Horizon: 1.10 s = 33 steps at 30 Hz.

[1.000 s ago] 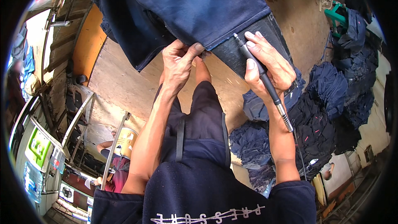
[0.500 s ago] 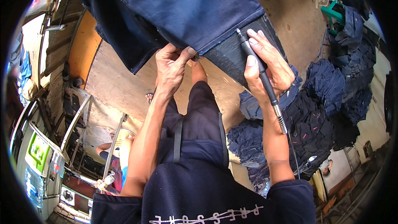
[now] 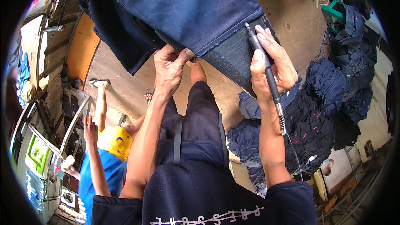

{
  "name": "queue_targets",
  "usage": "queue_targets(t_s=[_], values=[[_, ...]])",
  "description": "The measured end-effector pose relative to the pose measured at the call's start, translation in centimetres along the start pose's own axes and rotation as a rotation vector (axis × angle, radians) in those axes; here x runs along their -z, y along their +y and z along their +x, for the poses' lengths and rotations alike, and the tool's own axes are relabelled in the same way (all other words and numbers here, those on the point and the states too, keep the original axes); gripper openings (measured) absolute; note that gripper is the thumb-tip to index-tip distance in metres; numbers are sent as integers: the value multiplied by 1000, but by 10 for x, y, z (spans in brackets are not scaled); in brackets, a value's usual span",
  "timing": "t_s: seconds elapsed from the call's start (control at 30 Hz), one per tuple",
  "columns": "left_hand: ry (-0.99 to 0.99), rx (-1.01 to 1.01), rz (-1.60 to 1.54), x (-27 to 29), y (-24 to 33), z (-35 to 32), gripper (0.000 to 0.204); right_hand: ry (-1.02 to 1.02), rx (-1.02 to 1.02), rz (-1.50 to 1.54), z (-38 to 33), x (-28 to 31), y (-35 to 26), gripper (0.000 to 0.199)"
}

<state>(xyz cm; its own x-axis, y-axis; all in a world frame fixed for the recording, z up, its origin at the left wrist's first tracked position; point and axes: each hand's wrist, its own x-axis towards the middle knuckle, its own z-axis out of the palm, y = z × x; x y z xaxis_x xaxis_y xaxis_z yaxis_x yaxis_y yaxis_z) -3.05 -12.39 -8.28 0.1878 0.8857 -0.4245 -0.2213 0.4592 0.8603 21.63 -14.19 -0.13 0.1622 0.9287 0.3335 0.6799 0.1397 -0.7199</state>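
Here, right hand [image 3: 273,64] fingers wrapped around rotary tool [image 3: 264,68], tip up-left, left hand [image 3: 168,68] pinching jeans hem [image 3: 216,43]

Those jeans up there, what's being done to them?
A person is working on the hem of a pair of dark blue jeans. The left hand pinches the hem edge, while the right hand grips a slim pen-like rotary tool, its tip at the cuff. More dark jeans are heaped in piles to the right.

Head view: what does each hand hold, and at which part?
The left hand pinches the hem edge of the dark blue denim garment; the right hand grips the slim black pen-shaped tool along its shaft.
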Motion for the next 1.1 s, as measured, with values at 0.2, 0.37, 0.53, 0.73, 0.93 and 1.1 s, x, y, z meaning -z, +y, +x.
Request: queue_targets(t_s=[0.2,0.37,0.53,0.73,0.93,1.1], values=[[4,3,13,-1,2,0,12,21,-17,-17,0,-1,1,28],[15,2,15,0,1,-1,11,-2,18,33,3,0,-1,28],[-3,9,-49,2,-6,-2,15,13,40,62,3,-4,-6,27],[-32,27,-89,5,-9,0,19,-92,93,100,9,-3,-13,29],[-18,12,-114,1,-7,1,13,-171,137,126,7,-5,-14,28],[-47,73,-153,-3,2,2,12,-237,212,223,4,-4,-11,25]])
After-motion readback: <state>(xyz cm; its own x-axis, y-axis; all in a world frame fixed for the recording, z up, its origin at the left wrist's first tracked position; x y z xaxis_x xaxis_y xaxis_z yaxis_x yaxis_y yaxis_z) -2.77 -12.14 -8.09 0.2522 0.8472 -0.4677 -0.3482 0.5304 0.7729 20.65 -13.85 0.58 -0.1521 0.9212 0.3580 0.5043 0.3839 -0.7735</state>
